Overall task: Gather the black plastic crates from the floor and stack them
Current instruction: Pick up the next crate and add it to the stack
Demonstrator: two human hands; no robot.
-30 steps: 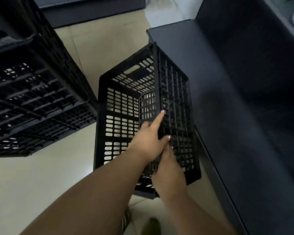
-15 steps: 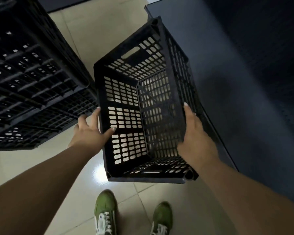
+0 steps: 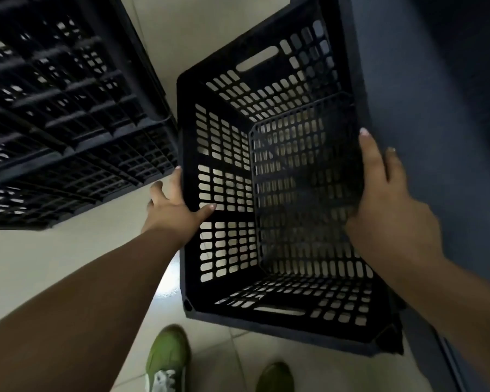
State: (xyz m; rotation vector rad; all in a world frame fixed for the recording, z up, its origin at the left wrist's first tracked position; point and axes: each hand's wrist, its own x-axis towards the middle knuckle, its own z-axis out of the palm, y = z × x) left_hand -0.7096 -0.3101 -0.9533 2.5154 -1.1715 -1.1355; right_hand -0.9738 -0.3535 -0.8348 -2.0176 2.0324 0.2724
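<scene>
Nearest, at the bottom edge, a pair of green shoes [image 3: 167, 360] stands on the pale tiled floor [image 3: 40, 264]. Above them a black slotted crate [image 3: 280, 179] is held clear of the floor, its open top turned toward the camera and its base facing away. The left hand [image 3: 173, 210] grips the crate's left rim, thumb hooked inside against the wall and fingers wrapped around the outside. The right hand [image 3: 385, 199] lies flat along the right rim, fingers pressed against its outer side. To the left and farther off, a stack of black crates [image 3: 68, 123] fills the corner. A dark cabinet [image 3: 436, 108] runs along the right, just beside the held crate.
</scene>
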